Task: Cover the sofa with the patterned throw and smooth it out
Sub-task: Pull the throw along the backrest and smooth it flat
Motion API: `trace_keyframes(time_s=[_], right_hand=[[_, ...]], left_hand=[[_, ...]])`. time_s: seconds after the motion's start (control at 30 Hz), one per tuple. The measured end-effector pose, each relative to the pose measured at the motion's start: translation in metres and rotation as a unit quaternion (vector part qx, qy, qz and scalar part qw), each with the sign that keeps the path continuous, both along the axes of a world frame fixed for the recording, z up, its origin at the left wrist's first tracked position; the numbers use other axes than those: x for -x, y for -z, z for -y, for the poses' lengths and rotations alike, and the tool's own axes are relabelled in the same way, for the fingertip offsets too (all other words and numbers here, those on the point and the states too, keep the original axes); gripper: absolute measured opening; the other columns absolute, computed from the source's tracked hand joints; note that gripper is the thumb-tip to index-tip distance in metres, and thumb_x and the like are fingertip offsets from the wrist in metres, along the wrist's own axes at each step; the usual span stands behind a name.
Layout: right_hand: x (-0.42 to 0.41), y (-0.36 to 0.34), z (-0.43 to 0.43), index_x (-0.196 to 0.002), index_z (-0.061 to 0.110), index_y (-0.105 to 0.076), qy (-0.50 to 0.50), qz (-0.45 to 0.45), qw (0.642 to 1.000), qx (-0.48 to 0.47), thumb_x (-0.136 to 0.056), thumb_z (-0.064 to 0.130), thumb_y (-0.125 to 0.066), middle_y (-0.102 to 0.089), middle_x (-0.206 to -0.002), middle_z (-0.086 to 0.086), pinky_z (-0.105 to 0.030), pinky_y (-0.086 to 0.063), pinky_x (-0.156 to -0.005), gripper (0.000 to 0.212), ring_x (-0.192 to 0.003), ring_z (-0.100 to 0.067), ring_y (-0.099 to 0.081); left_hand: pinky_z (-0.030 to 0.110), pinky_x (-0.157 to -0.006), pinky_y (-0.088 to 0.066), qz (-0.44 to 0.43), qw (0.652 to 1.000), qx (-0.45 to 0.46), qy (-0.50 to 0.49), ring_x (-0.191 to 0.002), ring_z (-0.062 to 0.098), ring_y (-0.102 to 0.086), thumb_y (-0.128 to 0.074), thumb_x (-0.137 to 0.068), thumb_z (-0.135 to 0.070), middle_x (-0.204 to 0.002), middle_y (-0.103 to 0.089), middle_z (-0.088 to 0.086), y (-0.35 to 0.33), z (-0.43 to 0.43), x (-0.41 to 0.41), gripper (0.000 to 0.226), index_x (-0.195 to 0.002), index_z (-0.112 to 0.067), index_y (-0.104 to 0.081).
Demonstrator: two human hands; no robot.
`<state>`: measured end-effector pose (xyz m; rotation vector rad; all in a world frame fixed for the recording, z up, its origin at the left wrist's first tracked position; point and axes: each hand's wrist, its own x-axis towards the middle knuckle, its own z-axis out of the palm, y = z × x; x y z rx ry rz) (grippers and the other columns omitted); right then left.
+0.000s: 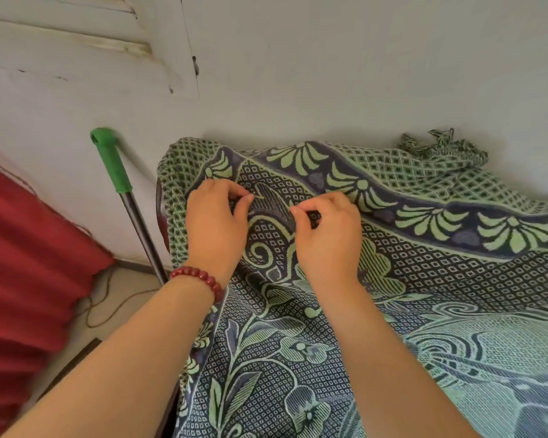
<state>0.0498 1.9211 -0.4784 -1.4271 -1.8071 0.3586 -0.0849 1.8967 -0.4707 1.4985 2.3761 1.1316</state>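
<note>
Near the sofa's wall-side corner, the left hand (pixel 214 222) and right hand (pixel 328 235) each pinch a fold of the patterned throw (pixel 408 279). The throw lies draped over the sofa, still wrinkled.

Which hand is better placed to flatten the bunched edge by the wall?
Likely right: the right hand pinches the throw nearer that edge; the left hand is farther, by the handle.
</note>
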Motion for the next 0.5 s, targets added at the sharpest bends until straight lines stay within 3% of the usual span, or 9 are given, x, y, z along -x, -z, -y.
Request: trace_keyframes(time_s=[0.07, 0.2, 0.27, 0.33, 0.4, 0.5], right_hand=[[0.004, -0.004, -0.002, -0.085, 0.014, -0.068, 0.008, 0.007, 1.0, -0.001, -0.088, 0.02, -0.064, -0.06, -0.089, -0.001, -0.022, -0.03, -0.076, 0.008, -0.088, -0.022, -0.049], [0.012, -0.006, -0.002, -0.09, 0.01, -0.065, 0.015, -0.01, 1.0, -0.008, -0.087, 0.029, -0.065, -0.06, -0.092, -0.003, -0.034, -0.042, -0.081, 0.019, -0.09, -0.021, -0.05], [0.012, -0.002, 0.001, -0.094, 0.01, -0.068, 0.012, 0.021, 1.0, -0.004, -0.082, 0.038, -0.069, -0.06, -0.097, -0.004, -0.03, -0.038, -0.083, 0.031, -0.092, -0.021, -0.049], [0.013, 0.002, 0.001, -0.088, 0.012, -0.071, 0.013, 0.035, 0.999, -0.013, -0.082, 0.034, -0.071, -0.06, -0.094, -0.003, -0.028, -0.037, -0.082, 0.024, -0.089, -0.021, -0.049], [0.014, 0.003, -0.001, -0.081, 0.013, -0.07, 0.016, 0.028, 0.999, -0.035, -0.084, 0.024, -0.069, -0.062, -0.087, -0.001, -0.022, -0.031, -0.076, 0.012, -0.084, -0.02, -0.049], [0.022, -0.002, -0.001, -0.084, 0.011, -0.068, 0.017, -0.022, 0.998, -0.054, -0.088, 0.017, -0.065, -0.063, -0.087, -0.001, -0.015, -0.027, -0.071, 0.008, -0.08, -0.018, -0.05]], left_hand=[[0.031, -0.086, -0.043, 0.004, 1.0, 0.005, 0.008, -0.096, 0.019, -0.054, -0.06, -0.09, -0.029, -0.092, -0.058, -0.005, -0.002, -0.002, 0.006, 0.006, -0.086, -0.024, -0.062], [0.029, -0.086, -0.043, 0.004, 1.0, -0.019, 0.02, -0.095, 0.016, -0.054, -0.058, -0.09, -0.03, -0.094, -0.059, -0.006, -0.002, 0.003, 0.012, 0.01, -0.092, -0.022, -0.063], [0.023, -0.089, -0.037, 0.002, 1.0, -0.025, 0.015, -0.102, 0.016, -0.052, -0.057, -0.091, -0.03, -0.103, -0.058, -0.003, -0.001, 0.006, 0.015, 0.017, -0.102, -0.019, -0.064], [0.021, -0.096, -0.031, -0.011, 1.0, -0.018, 0.0, -0.113, 0.018, -0.047, -0.058, -0.091, -0.029, -0.118, -0.054, 0.001, 0.001, 0.009, 0.02, 0.028, -0.116, -0.015, -0.06], [0.029, -0.106, -0.03, -0.036, 0.999, -0.005, -0.012, -0.123, 0.022, -0.042, -0.058, -0.09, -0.032, -0.131, -0.049, 0.005, 0.004, 0.013, 0.026, 0.044, -0.128, -0.01, -0.052], [0.029, -0.106, -0.031, -0.039, 0.999, -0.017, -0.02, -0.123, 0.022, -0.043, -0.06, -0.09, -0.033, -0.131, -0.05, 0.007, 0.005, 0.013, 0.034, 0.048, -0.129, -0.007, -0.051]])
